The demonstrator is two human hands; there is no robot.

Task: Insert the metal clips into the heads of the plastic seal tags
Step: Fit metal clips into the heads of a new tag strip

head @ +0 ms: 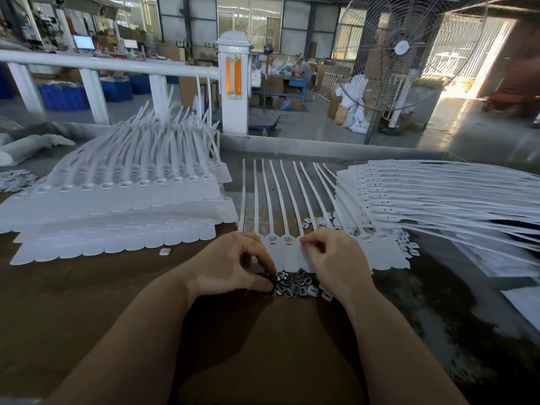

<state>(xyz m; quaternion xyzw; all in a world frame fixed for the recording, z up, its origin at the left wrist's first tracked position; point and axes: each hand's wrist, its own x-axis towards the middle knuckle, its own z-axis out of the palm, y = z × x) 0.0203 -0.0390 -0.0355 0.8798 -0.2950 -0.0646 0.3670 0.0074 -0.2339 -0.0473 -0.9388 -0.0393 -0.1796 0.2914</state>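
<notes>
While the left hand [230,264] pinches into the metal clips [295,283] with curled fingers, the right hand [333,258] presses bent fingertips on a seal tag [287,252]; whether it grips a clip is unclear.

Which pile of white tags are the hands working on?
The flat row of tags in the middle, with both hands' fingertips on it. The left stack and right stack lie untouched.
</notes>
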